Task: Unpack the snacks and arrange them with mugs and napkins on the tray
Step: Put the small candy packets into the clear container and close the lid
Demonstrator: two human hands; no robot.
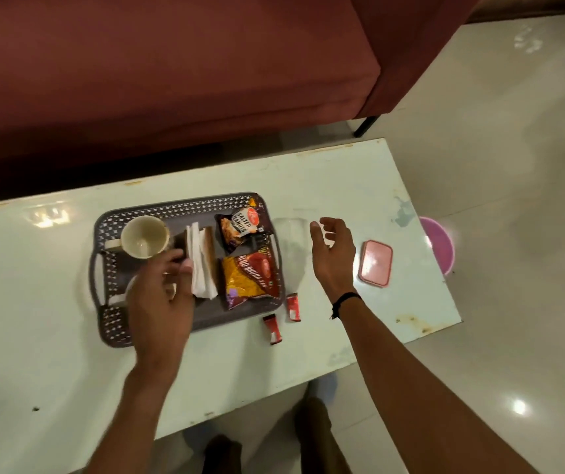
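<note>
grey plastic tray (185, 328): left grip (161, 295) blurred, hold unclear, beside napkins (200, 265); right grip (334, 254) open, empty. risk: toppling mug (142, 241) just beyond.

Glossy table (342, 186); perforated plastic tray (178, 208); paper napkins (200, 265).

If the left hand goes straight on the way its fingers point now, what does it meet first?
Most likely the napkins: the left hand points up and right over the tray, its fingertips already beside them. Its height above them is unclear.
</note>
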